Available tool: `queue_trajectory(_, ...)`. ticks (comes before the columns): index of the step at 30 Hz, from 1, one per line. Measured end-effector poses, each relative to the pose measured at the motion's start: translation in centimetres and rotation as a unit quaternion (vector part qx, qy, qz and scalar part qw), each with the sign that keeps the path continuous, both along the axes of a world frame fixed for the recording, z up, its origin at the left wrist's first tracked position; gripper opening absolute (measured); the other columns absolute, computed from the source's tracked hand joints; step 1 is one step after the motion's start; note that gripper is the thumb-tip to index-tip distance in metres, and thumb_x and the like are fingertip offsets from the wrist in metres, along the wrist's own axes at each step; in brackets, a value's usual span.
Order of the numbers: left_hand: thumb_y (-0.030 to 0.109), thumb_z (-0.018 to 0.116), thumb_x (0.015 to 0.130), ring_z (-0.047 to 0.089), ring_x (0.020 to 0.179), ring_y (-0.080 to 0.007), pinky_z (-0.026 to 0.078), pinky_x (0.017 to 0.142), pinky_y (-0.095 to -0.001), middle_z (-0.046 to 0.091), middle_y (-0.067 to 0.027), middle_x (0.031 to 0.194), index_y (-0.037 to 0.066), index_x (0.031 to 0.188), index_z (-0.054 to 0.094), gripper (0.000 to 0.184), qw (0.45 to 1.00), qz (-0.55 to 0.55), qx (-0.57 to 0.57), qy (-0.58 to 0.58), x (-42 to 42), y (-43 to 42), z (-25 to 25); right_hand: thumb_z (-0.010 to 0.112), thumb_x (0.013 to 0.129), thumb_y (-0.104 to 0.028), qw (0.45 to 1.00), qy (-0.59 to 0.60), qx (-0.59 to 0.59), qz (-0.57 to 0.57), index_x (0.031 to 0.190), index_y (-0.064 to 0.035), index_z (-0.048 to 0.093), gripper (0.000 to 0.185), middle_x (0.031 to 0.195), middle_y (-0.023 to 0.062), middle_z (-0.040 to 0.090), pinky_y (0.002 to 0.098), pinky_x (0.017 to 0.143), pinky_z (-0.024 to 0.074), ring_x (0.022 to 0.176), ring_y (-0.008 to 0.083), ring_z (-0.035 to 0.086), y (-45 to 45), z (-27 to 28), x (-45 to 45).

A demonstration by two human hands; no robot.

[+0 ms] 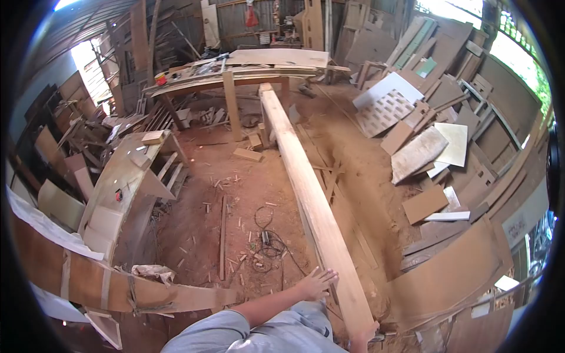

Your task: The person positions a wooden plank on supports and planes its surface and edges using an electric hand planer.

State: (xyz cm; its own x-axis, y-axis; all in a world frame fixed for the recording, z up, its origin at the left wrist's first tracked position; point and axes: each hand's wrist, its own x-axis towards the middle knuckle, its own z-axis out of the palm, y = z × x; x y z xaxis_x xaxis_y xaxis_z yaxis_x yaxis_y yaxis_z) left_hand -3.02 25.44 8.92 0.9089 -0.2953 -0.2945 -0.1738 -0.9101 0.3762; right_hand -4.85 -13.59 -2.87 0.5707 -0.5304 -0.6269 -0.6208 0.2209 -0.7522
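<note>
A long, pale wooden beam [315, 194] runs from beside my body toward the far workbench, its wide face up. My left hand [316, 284] lies at the beam's left edge near my waist, fingers spread and holding nothing. At the near end of the beam, my right hand [364, 337] closes on the wood; most of its fingers are hidden. A small dark object [379, 337] shows just right of that hand, too small to make out.
A workbench [276, 57] loaded with boards stands at the back. Left is a low wooden table [112, 194]. A coiled cable [268, 242] and wood scraps litter the dirt floor. Stacked panels [421, 150] lean along the right; a curved brown panel [82, 276] lies at lower left.
</note>
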Motion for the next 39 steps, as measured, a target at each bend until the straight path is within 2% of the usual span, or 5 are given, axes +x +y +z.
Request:
queue_trajectory(11,0.05,0.064,0.107,0.032,0.164,-0.0477,0.032,0.133,-0.0573,0.031,-0.0299,0.177,-0.001,0.165,0.043,0.079,0.937,0.268,-0.223,0.024,9.6,15.3,-2.8,0.064,0.103,-0.046,0.997,0.05,-0.06,0.009,0.135,0.0079,0.068,0.062,0.139,0.0239,0.071,0.0476,0.102,0.0586,0.12,0.0396,0.072,2.8,6.2,0.1)
queue_trajectory(19,0.05,0.068,0.104,0.024,0.168,-0.0449,0.018,0.137,-0.0606,0.027,-0.0299,0.179,-0.003,0.17,0.03,0.093,0.976,0.184,0.007,-0.119,23.8,23.5,-4.2,0.069,0.102,-0.037,0.98,0.052,-0.19,0.032,0.128,0.007,0.072,0.051,0.138,0.0246,0.072,0.0456,0.1,0.0582,0.121,0.0399,0.071,16.1,22.3,7.8)
queue_trajectory(23,0.061,0.063,0.104,0.017,0.171,-0.0437,0.015,0.138,-0.0598,0.02,-0.0277,0.182,0.0,0.175,0.021,0.103,0.986,0.13,0.02,-0.099,26.8,25.9,-2.9,0.083,0.089,-0.056,0.736,-0.038,-0.613,0.283,0.139,-0.0009,0.071,0.076,0.141,0.0242,0.069,0.0597,0.125,0.0377,0.142,0.0438,0.056,19.6,9.9,13.9)
queue_trajectory(27,0.069,0.06,0.103,0.012,0.172,-0.0423,0.012,0.139,-0.0573,0.016,-0.0255,0.184,0.002,0.178,0.017,0.109,0.993,0.102,0.027,-0.057,27.4,27.4,-3.3,0.094,0.077,-0.051,0.808,-0.105,-0.344,0.466,0.153,-0.0086,0.059,0.094,0.162,0.0267,0.051,0.0621,0.131,0.0279,0.156,0.0469,0.04,33.3,11.5,22.8)
queue_trajectory(39,0.051,0.072,0.101,0.021,0.167,-0.0487,0.017,0.138,-0.0593,0.027,-0.0289,0.179,0.003,0.172,0.033,0.094,0.989,0.119,-0.028,-0.083,36.2,41.6,-5.7,0.097,0.066,-0.053,0.697,-0.089,-0.355,0.617,0.175,-0.0209,0.033,0.131,0.159,0.0252,0.044,0.0635,0.123,0.0297,0.149,0.046,0.042,49.7,10.5,30.5)
